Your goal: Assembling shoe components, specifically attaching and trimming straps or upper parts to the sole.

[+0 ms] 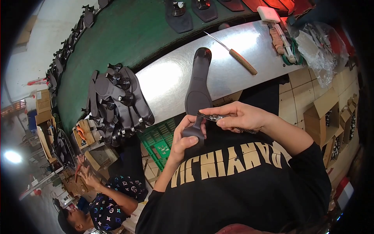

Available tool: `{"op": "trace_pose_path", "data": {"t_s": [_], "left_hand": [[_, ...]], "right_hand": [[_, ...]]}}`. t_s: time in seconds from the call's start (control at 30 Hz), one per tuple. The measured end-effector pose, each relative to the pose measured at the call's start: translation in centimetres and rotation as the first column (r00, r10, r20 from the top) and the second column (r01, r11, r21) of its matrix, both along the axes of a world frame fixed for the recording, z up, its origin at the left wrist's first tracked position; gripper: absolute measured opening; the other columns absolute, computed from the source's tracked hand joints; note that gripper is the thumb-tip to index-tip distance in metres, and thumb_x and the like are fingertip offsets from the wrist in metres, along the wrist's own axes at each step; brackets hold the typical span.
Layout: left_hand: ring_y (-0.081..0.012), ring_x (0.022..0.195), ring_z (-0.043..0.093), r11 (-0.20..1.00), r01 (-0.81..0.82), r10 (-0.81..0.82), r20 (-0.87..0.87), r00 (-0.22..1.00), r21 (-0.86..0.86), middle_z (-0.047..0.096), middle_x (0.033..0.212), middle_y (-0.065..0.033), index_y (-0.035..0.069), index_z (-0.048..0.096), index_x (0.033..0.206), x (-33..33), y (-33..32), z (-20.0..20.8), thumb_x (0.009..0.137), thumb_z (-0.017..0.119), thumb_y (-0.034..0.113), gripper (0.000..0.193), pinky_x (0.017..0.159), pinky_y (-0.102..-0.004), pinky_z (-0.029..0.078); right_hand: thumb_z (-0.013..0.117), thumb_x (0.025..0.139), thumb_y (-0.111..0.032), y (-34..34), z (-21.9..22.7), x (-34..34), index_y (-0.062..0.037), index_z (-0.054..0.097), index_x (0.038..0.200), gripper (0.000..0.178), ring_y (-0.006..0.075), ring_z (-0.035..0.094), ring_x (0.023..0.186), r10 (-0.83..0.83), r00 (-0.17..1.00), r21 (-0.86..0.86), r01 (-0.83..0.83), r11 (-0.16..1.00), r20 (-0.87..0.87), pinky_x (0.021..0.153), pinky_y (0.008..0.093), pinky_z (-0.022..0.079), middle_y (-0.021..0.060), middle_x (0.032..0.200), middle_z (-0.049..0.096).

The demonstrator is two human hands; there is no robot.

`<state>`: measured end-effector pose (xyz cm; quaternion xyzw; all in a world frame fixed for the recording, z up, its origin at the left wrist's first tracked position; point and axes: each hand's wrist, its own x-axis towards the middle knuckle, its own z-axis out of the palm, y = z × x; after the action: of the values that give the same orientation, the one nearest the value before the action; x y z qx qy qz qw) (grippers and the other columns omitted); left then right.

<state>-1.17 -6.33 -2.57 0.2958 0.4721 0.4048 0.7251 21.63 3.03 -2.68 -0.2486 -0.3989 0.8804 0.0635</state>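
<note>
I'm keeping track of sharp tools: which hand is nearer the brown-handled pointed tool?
Right: the right hand is apart from the pointed tool, below its handle in view; the left hand is farther off, lower and leftward.

A round white lamp (13, 156) burns out to glare at the left, the silver tabletop (163, 85) throws back bright white patches, a red glow (287, 18) tints the far right, the black shirt (249, 199) nearby shows little shading, and straight edges bend toward a dark rim.
</note>
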Motion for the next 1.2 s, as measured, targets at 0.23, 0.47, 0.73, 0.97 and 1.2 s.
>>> {"op": "trace_pose_path", "data": {"t_s": [0.23, 0.47, 0.73, 0.97, 1.2], "left_hand": [[-0.0159, 0.075, 0.057, 0.995, -0.047, 0.049, 0.025, 0.998, -0.092, 0.058, 0.086, -0.0093, -0.005, 0.050, 0.116, 0.9, 0.7, 0.5, 0.074, 0.059, 0.053, 0.073, 0.064, -0.0248, 0.045], [-0.0144, 0.078, 0.060, 0.994, -0.002, 0.001, -0.016, 1.000, -0.112, 0.063, 0.087, -0.0060, -0.006, 0.060, 0.118, 0.3, 1.9, 0.4, 0.091, 0.048, 0.034, 0.050, 0.070, -0.0246, 0.049], [-0.0169, 0.086, 0.063, 0.988, -0.150, 0.147, 0.084, 0.986, 0.041, 0.064, 0.092, -0.0090, -0.009, 0.062, 0.113, -5.0, 3.0, 1.1, 0.087, 0.057, 0.020, 0.039, 0.080, -0.0277, 0.050], [-0.0233, 0.085, 0.063, 0.952, -0.306, 0.303, 0.073, 0.950, 0.030, 0.062, 0.091, -0.0123, -0.009, 0.056, 0.115, -5.3, 3.4, 2.4, 0.085, 0.056, 0.025, 0.045, 0.079, -0.0315, 0.052], [-0.0249, 0.086, 0.063, 0.909, -0.416, 0.416, 0.102, 0.904, -0.018, 0.063, 0.093, -0.0132, -0.004, 0.057, 0.111, -6.3, 4.1, 1.5, 0.086, 0.057, 0.026, 0.039, 0.079, -0.0330, 0.053]], "right_hand": [[0.051, 0.100, -0.016, 0.5, -1.7, 0.3, -0.0113, 0.037, 0.148, 0.051, 0.0031, 0.046, 0.053, -0.064, 0.992, -0.383, 0.018, 0.924, -0.106, 0.049, 0.0158, 0.040, 0.0006, 0.071, 0.053], [0.052, 0.098, -0.019, 1.7, 1.1, 1.1, -0.0098, 0.039, 0.146, 0.050, 0.0030, 0.046, 0.054, 0.022, 1.000, -0.143, -0.025, 0.989, -0.019, 0.048, 0.0163, 0.039, 0.0005, 0.072, 0.054], [0.060, 0.092, -0.019, 9.4, -3.5, 8.0, -0.0092, 0.059, 0.128, 0.037, 0.0177, 0.055, 0.072, -0.761, 0.648, 0.993, 0.051, 0.104, 0.047, 0.066, 0.0293, 0.045, 0.0068, 0.078, 0.056], [0.064, 0.087, -0.019, 13.6, -6.3, 8.7, -0.0076, 0.059, 0.127, 0.042, 0.0359, 0.055, 0.099, -0.903, 0.331, 0.833, -0.551, 0.052, 0.275, 0.087, 0.0446, 0.046, 0.0176, 0.101, 0.058], [0.065, 0.085, -0.014, 12.4, -4.2, 6.8, -0.0091, 0.059, 0.127, 0.043, 0.0358, 0.049, 0.112, -0.892, 0.451, 0.865, -0.459, -0.204, 0.029, 0.101, 0.0459, 0.037, 0.0163, 0.115, 0.055]]}}
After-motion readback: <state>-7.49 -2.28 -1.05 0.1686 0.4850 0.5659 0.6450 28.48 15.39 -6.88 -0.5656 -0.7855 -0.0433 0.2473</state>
